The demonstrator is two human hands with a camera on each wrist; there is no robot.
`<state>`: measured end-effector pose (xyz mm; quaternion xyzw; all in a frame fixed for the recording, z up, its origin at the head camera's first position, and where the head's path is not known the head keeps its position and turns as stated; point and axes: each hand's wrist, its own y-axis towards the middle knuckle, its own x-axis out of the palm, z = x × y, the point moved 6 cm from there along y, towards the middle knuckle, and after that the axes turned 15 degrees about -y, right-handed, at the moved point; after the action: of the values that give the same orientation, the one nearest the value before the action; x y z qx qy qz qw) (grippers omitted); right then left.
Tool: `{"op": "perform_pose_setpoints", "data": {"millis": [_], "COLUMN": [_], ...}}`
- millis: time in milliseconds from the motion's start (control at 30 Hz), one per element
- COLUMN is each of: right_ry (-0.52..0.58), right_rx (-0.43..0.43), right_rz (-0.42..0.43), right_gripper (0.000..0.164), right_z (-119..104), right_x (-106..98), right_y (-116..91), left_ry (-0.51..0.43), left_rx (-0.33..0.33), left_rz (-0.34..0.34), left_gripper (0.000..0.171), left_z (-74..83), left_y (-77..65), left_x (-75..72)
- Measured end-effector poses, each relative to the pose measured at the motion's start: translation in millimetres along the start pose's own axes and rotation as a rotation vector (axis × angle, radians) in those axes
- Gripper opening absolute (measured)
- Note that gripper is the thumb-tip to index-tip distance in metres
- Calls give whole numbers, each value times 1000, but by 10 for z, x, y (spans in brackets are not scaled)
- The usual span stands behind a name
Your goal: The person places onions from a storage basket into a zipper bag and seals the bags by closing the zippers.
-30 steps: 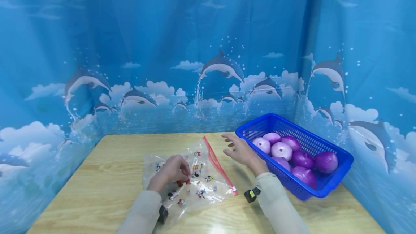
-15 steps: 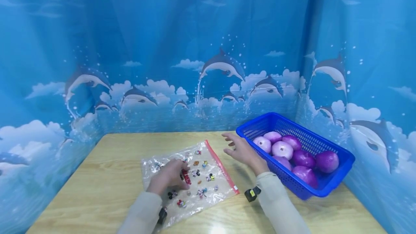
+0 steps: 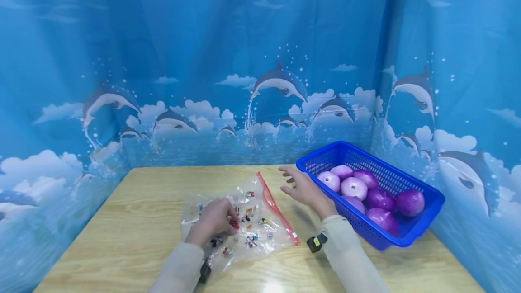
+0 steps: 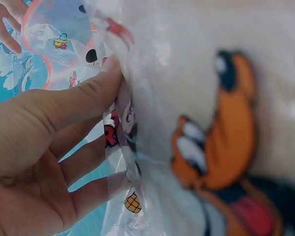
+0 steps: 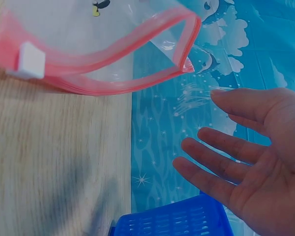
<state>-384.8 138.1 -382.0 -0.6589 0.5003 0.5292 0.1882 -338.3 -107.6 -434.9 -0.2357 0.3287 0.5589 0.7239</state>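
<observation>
A clear plastic zip bag [image 3: 260, 241] printed with small cartoon figures lies on the table, its red zip edge [image 3: 281, 216] to the right. My left hand [image 3: 213, 221] pinches the bag's upper layer near its middle and holds it raised; thumb and fingertips meet on the film in the left wrist view. The bag's mouth gapes, as the parted red strips [image 5: 113, 54] show in the right wrist view, with a white slider [image 5: 32, 60] at one end. My right hand [image 3: 303, 189] hovers between the bag and the blue basket [image 3: 433, 202], fingers spread, touching nothing.
Several purple, onion-like bulbs [image 3: 353, 188] lie in the basket at the right of the wooden table [image 3: 142, 202]. A blue dolphin-print curtain [image 3: 203, 58] hangs behind the table and along its sides.
Half a second ago the bag lay flatter with its red edges together; now its upper layer is lifted and the mouth parted, much as one second ago. The right hand has stayed put.
</observation>
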Motion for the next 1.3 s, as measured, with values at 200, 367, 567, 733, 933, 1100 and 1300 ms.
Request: {"op": "perform_pose_setpoints", "data": {"millis": [200, 367, 567, 733, 933, 1100, 1300], "right_ry": [-1, 0, 4, 0, 1, 43, 156], "right_rx": [10, 15, 22, 18, -3, -13, 58], "right_rz": [-4, -9, -17, -10, -2, -9, -49], "right_gripper": [57, 57, 58, 56, 55, 54, 56], "right_z": [0, 14, 36, 35, 35, 26, 18], "right_x": [4, 18, 18, -10, -22, -16, 0], "right_y": [-8, -12, -13, 2, 5, 8, 12], "left_ry": [14, 2, -36, -52, -85, -145, -184], "left_rx": [-14, 28, 55, 25, 24, -16, -25], "left_rz": [15, 33, 53, 69, 66, 45, 39], "left_gripper": [29, 24, 21, 21, 17, 18, 20], "left_z": [-7, -9, 8, 40, 88, 123, 159], "left_y": [23, 22, 32, 71, 106, 126, 139], "left_x": [13, 9, -98, -288, -477, -576, -656]}}
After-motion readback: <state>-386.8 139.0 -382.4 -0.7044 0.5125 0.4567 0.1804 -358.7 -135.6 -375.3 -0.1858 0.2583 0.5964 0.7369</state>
